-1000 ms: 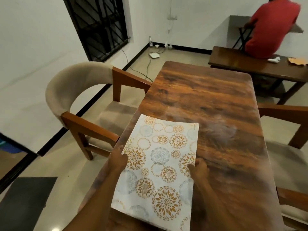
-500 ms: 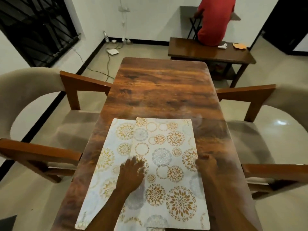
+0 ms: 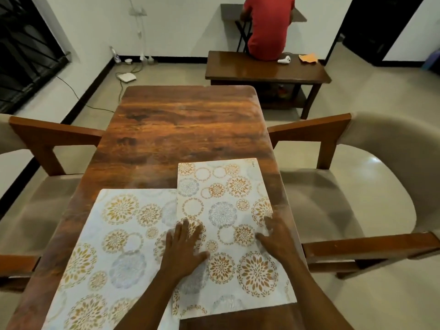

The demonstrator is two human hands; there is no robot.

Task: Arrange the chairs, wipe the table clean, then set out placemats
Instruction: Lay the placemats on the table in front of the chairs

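Two white placemats with gold and grey floral circles lie on the near end of the brown wooden table (image 3: 185, 120). The right placemat (image 3: 228, 196) overlaps the inner edge of the left placemat (image 3: 114, 234). My left hand (image 3: 184, 246) lies flat with spread fingers on the seam where they overlap. My right hand (image 3: 276, 236) presses flat on the right placemat near its right edge. A beige chair with wooden arms (image 3: 357, 186) stands at the table's right side and a matching chair (image 3: 35, 186) at its left.
A dark wooden bench table (image 3: 250, 70) stands beyond the table's far end, with a person in a red shirt (image 3: 267, 25) sitting on it, facing away. Cables and a white box (image 3: 127, 77) lie on the floor by the far wall.
The top placemat has slid right and forward off the lower one, which now lies uncovered at the left. Both hands moved right with it. The view has swung to face the table squarely.
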